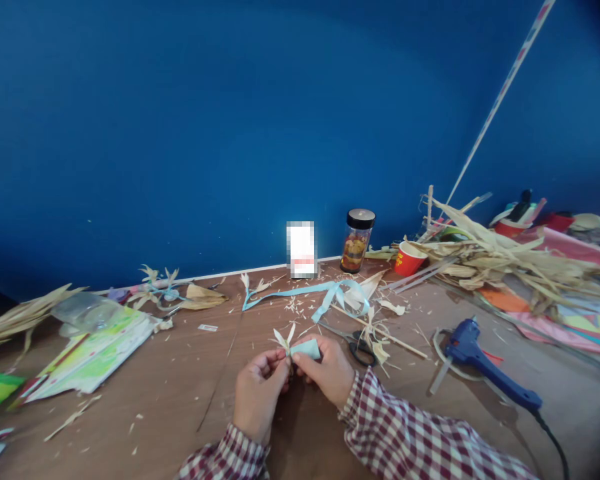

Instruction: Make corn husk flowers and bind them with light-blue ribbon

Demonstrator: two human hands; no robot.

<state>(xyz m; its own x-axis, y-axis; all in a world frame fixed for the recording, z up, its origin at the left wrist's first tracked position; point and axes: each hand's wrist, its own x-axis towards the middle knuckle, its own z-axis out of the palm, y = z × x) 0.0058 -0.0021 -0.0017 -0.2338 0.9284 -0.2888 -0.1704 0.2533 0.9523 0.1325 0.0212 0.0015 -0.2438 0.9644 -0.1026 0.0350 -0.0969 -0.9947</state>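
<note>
My left hand (258,392) and my right hand (327,370) meet above the brown table (180,393), both in red-and-white checked sleeves. Between their fingertips they hold a small flower of dry corn husk (285,340) with pale pointed petals. My right hand pinches a strip of light blue ribbon (307,348) wrapped at the flower's base. My left hand grips the flower's stem just below the petals. Black-handled scissors (357,347) lie just beyond my right hand.
A blue glue gun (480,363) with its cord lies at the right. A loose blue ribbon (325,293), a black-lidded jar (357,241), a red cup (409,259) and a heap of corn husks (500,257) sit near the blue wall. Green papers (95,350) lie left.
</note>
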